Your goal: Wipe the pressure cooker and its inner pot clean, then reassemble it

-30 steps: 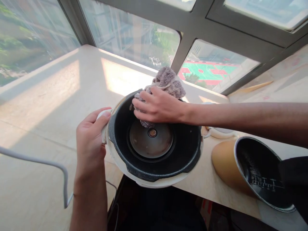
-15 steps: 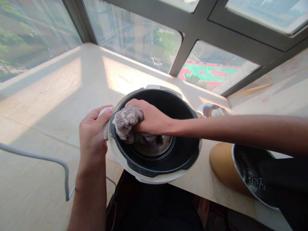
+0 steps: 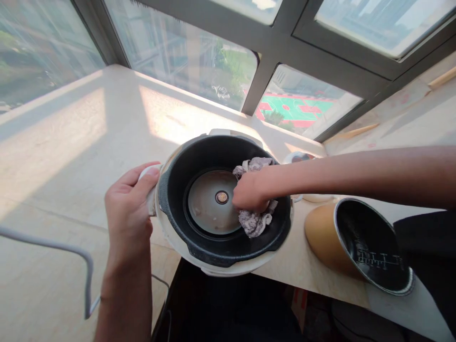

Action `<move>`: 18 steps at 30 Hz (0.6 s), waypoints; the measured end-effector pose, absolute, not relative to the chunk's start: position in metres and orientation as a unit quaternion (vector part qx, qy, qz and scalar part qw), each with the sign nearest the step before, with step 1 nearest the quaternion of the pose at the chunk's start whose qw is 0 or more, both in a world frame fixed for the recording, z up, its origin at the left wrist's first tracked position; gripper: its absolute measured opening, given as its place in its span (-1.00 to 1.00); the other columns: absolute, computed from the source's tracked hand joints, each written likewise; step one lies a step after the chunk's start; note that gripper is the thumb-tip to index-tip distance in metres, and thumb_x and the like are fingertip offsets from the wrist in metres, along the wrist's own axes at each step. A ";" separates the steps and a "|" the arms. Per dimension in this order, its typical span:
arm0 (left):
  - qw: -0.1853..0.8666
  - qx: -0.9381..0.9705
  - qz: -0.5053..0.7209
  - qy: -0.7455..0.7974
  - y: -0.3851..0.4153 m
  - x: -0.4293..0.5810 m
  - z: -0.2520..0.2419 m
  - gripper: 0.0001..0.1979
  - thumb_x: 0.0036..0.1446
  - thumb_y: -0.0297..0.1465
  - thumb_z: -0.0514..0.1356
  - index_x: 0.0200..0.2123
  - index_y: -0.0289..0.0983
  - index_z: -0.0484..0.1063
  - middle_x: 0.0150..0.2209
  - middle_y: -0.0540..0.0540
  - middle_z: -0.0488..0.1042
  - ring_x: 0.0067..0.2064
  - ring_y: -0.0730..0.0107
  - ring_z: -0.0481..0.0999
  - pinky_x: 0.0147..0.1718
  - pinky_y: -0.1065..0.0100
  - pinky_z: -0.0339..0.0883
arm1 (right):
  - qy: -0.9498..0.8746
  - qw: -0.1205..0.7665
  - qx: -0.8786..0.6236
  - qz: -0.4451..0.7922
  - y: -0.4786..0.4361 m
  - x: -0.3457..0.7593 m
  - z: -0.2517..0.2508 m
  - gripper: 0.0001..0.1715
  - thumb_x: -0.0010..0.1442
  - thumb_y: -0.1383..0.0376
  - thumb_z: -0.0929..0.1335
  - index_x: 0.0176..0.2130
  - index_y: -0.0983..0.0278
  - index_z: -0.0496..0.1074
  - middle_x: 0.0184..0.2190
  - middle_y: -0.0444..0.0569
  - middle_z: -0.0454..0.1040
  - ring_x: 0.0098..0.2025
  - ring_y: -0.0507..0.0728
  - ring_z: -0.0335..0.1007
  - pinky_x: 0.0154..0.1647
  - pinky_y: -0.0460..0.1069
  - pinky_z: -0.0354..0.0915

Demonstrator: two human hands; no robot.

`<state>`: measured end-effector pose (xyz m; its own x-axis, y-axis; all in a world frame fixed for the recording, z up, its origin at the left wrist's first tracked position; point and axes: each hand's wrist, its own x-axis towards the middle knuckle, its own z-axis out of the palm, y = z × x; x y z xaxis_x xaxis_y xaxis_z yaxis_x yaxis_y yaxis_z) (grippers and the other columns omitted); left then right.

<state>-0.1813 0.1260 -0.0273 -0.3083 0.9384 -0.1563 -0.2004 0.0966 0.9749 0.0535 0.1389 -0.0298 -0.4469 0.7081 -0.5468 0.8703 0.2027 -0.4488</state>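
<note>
A white rice cooker body [image 3: 185, 249] with a black inner wall and a round metal heating plate [image 3: 208, 202] stands tilted towards me at the counter's front edge. My left hand [image 3: 130, 209] grips its left handle, thumb on top. My right hand [image 3: 249, 192] is inside the cooker at its right side, closed on a grey-purple cloth [image 3: 254, 223] pressed against the black wall beside the plate.
The cooker's gold inner pot [image 3: 356, 249] lies on its side to the right on the beige counter [image 3: 71, 142]. A white lid part [image 3: 302, 159] sits behind my right forearm. A white power cord [image 3: 53, 244] loops at the left. Windows run along the back.
My right hand has carried the cloth from the cooker's far rim, round the left inner wall, to the right side of the inside. My left hand keeps its hold on the handle.
</note>
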 end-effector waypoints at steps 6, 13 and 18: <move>0.516 0.325 0.588 0.532 0.129 -0.184 -0.032 -0.70 -0.16 -0.33 0.42 -0.28 -0.32 0.66 -0.47 -0.03 0.58 -0.49 0.48 0.45 -0.51 0.47 0.26 | 0.901 0.201 0.372 -0.097 0.142 0.056 -0.029 -0.60 -0.06 0.60 0.37 -0.71 0.24 0.24 -0.45 0.00 0.49 -0.05 0.26 0.36 0.02 0.17 0.23; 0.509 0.337 0.595 0.522 0.132 -0.186 -0.039 -0.69 -0.17 -0.29 0.40 -0.31 -0.32 0.64 -0.48 -0.02 0.55 -0.49 0.48 0.42 -0.54 0.48 0.23 | 0.950 0.080 0.302 0.027 0.152 0.047 0.030 -0.69 0.29 0.49 0.24 -0.34 0.21 0.50 -0.07 0.01 0.47 0.07 0.25 0.26 0.09 0.29 0.18; 0.502 0.352 0.592 0.523 0.133 -0.186 -0.041 -0.67 -0.18 -0.26 0.39 -0.31 -0.32 0.64 -0.43 -0.04 0.57 -0.46 0.45 0.44 -0.52 0.46 0.25 | 0.927 -0.040 0.363 0.085 0.144 0.055 0.077 -0.74 0.39 0.35 0.22 -0.14 0.17 0.48 0.01 -0.08 0.44 0.12 0.22 0.25 0.17 0.32 0.15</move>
